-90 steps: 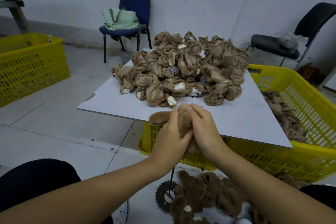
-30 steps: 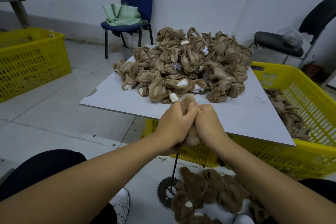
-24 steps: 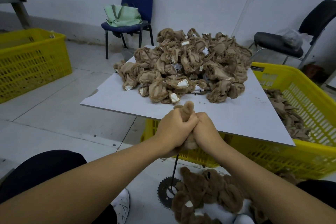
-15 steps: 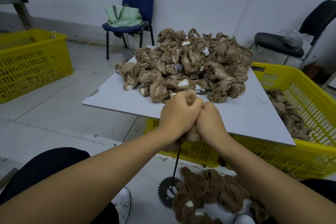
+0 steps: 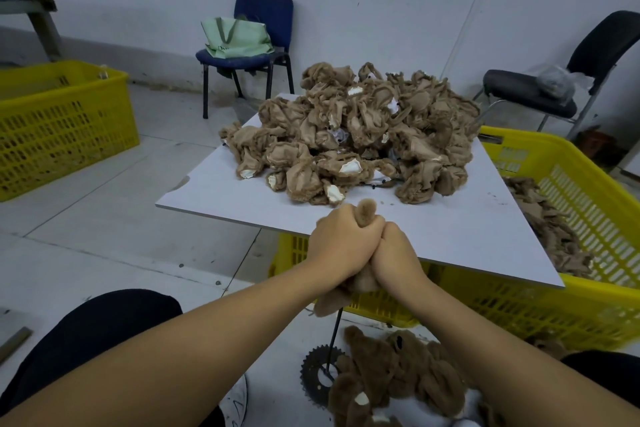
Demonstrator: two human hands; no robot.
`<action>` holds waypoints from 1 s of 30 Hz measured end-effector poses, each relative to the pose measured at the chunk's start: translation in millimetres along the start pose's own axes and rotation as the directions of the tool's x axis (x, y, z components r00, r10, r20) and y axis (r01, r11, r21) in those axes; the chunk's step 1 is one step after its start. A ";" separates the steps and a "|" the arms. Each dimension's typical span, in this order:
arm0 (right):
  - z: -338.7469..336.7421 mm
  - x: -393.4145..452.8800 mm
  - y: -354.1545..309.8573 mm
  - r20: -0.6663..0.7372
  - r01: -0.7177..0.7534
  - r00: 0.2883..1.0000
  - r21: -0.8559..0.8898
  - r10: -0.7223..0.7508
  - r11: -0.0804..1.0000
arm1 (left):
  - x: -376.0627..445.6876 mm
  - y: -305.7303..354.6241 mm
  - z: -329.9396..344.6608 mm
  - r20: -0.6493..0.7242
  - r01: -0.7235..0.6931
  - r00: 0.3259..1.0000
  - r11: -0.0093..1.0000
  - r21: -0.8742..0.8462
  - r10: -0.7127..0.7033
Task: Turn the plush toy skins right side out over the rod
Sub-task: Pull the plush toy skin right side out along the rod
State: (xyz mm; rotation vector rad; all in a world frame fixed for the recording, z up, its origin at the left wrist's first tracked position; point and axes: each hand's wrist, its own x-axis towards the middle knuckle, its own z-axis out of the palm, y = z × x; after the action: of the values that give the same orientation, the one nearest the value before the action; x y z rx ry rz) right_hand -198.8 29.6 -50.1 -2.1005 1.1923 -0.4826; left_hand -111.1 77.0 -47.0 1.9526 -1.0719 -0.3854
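My left hand (image 5: 337, 241) and my right hand (image 5: 393, 253) are pressed side by side and both grip one brown plush toy skin (image 5: 366, 211). A furry tip of it pokes up above my fingers and more fur hangs below my palms. Under my hands a thin dark rod (image 5: 333, 334) runs down to a toothed metal base (image 5: 317, 378) on the floor; its top is hidden in the skin. A heap of inside-out tan skins (image 5: 356, 132) lies on the white board (image 5: 450, 229) just beyond my hands.
Furry brown skins (image 5: 398, 374) lie on the floor by the rod base. A yellow crate (image 5: 561, 288) under and right of the board holds more tan skins. Another yellow crate (image 5: 59, 125) stands left. A blue chair (image 5: 249, 45) and a black chair (image 5: 540, 94) stand by the wall.
My hands have stayed clamped together on the skin, shifting up and down slightly over the rod. The furry tip above my fingers stands out a little more than half a second ago.
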 end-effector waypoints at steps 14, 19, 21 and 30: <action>-13.4 11.9 -20.2 -0.051 0.050 0.997 -0.080 -0.054 0.996 | 8.0 22.5 -22.9 0.036 -0.003 0.999 0.985 -0.175 0.009; -27.7 -0.7 -32.2 -0.166 0.153 0.975 0.011 -0.149 0.988 | -1.1 25.1 -23.8 -0.193 -0.169 0.970 0.980 -0.101 0.147; -28.9 -7.3 -34.8 -0.164 0.187 0.969 0.008 -0.184 0.982 | -7.6 23.6 -25.6 -0.248 -0.222 0.950 0.968 -0.117 0.188; -26.9 -21.1 -23.6 -0.140 0.199 0.967 -0.095 -0.211 0.975 | -24.7 12.4 -20.9 -0.258 -0.297 0.917 0.952 0.069 0.305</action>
State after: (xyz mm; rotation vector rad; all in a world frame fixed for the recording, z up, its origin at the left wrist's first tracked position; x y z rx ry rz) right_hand -211.4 46.4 -14.2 -2.3042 1.0968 -0.7080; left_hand -119.5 104.6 -27.9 1.7648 -1.1798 0.0615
